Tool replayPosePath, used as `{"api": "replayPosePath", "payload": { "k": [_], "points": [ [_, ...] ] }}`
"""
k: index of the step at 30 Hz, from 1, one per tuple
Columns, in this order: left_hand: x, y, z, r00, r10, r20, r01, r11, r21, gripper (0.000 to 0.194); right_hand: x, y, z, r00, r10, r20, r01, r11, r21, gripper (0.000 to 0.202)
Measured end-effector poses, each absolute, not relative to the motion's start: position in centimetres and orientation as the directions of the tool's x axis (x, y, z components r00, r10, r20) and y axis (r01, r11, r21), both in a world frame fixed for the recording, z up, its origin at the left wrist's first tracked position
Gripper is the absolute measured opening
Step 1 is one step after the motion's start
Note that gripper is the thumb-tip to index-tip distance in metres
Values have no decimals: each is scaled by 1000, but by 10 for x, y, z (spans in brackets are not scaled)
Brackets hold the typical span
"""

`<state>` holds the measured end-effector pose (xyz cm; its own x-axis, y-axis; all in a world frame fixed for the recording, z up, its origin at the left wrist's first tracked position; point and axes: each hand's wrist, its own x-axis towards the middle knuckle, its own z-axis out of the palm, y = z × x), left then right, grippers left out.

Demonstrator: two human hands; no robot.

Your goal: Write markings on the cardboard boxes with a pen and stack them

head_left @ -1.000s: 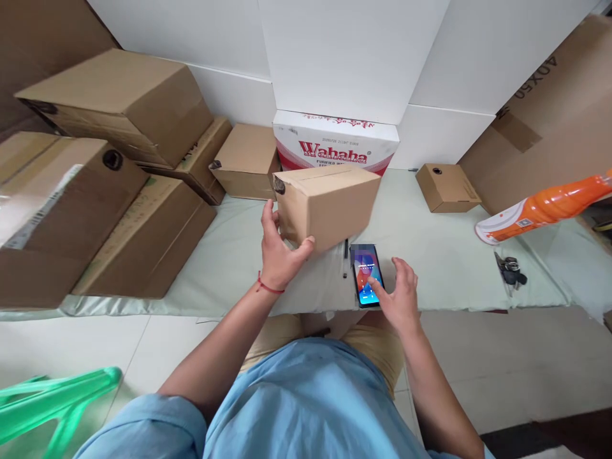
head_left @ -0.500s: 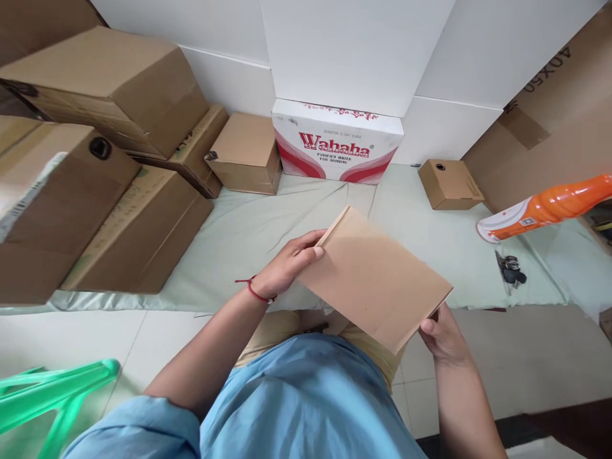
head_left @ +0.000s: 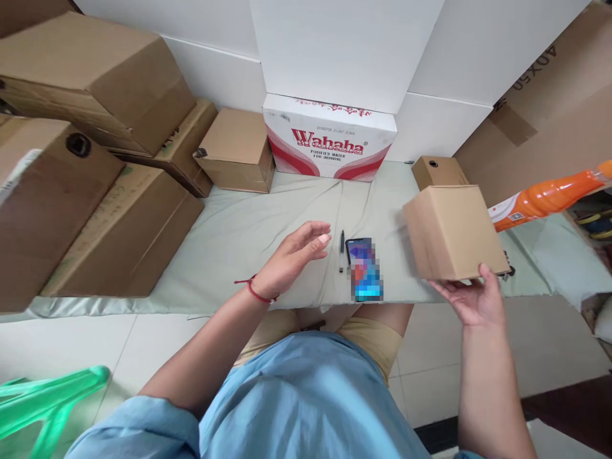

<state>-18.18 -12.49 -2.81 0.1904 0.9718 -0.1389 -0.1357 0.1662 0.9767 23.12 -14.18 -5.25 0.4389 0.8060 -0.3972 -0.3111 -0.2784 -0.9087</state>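
The fingers of the right hand [head_left: 473, 306] grasp a brown carton [head_left: 454, 233] from below, thumb on its side, over the bench's [head_left: 248, 236] right part; the left hand's [head_left: 289, 258] fingers are spread loosely, free; beside them lie a pen [head_left: 342, 252] and phone [head_left: 366, 271]; beyond the carton, an orange bottle [head_left: 549, 197] and small box [head_left: 442, 170]; farther back, a Wahaha box [head_left: 329, 143].

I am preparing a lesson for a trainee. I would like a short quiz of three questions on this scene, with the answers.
1. Which hand holds a brown carton?
2. True or false: the left hand is gripping the pen.
3. Complete: the large red word on the white box is ____.

Key:
1. The right hand.
2. False; the left hand is empty.
3. Wahaha.
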Motion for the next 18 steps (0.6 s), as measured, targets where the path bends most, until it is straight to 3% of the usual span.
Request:
{"api": "replayPosePath", "payload": {
  "k": [4, 8, 12, 15, 18],
  "points": [
    [-215, -142, -42, 52, 966, -254, -50, 257, 965, 61, 275, -107, -47, 537, 578, -614, -563, -296, -771, 50],
    [-254, -157, -63, -168, 929, -330, -42, 328, 944, 69, 300, -89, -52, 560, 577, -594, -551, -276, -788, 54],
    [-279, -167, -74, -351, 889, -295, -10, 312, 950, 67, 293, -90, -73, 647, 554, -523, -434, -296, -851, 46],
    [-291, -178, -73, -512, 848, -139, 175, 261, 949, 56, 265, -102, -96, 832, 536, -141, -43, -192, -980, 38],
    [-311, -196, -66, -622, 758, 196, 536, 230, 812, 38, 236, -112, -112, 826, 484, 290, 353, -43, -934, 36]
  ]
}}
